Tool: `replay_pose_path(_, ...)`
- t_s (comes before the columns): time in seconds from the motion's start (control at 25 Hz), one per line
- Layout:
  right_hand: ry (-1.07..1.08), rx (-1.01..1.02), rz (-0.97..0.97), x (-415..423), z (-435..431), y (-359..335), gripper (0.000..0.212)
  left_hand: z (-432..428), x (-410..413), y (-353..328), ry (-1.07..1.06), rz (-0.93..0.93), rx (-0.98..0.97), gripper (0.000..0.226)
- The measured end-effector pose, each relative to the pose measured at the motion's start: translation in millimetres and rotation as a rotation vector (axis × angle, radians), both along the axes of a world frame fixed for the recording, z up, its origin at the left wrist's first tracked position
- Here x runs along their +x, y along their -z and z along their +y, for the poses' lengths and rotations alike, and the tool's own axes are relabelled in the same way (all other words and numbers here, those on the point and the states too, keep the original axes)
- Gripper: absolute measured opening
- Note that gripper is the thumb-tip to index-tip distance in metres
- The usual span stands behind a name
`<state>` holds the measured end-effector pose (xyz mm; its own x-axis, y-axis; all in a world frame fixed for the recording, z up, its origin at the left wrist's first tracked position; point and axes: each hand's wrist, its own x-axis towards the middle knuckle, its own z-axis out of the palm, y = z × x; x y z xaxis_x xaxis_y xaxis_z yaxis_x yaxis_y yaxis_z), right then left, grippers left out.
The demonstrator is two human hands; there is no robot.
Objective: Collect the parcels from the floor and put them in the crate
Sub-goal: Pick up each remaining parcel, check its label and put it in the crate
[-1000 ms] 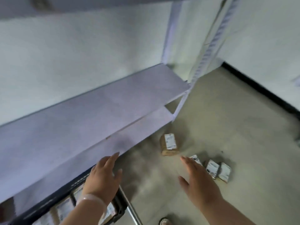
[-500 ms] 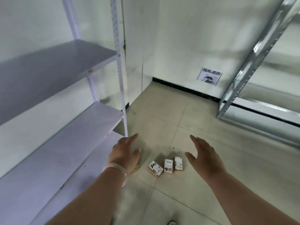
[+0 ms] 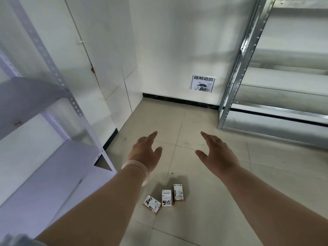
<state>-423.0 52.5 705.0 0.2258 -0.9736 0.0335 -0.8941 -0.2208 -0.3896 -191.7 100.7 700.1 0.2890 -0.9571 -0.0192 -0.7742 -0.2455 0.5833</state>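
L hand (image 3: 145, 153) & R hand (image 3: 217, 155) spread apart, empty, out fwd for reach | 3 small brown labelled cardboard parcels (image 3: 166, 197) clustered on beige tiled floor (image 3: 204, 192) below forearms, w/in reach | crate not in view

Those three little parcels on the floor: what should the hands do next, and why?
Probably lower both hands toward the three parcels. The left hand and right hand are open and empty, held apart in the air, while the parcels lie close together on the tiled floor, untouched. The crate is not in view.
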Motion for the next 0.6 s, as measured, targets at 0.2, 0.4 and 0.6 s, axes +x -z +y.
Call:
replay_pose_path(0.2,-0.025,0.036,-0.002,-3.1,-52.3,2.3,0.069,-49.5,-5.6,7.5,-0.047,0.054,-0.008,0.059)
replay_pose_path(0.4,-0.053,0.100,0.018,28.0,-100.4,18.8,0.068,-101.7,8.8,29.4,-0.059,0.120,0.028,0.059)
replay_pose_path(0.6,-0.050,0.137,0.074,58.9,-149.7,28.2,0.069,-163.2,35.1,50.8,-0.064,0.217,0.049,0.059)
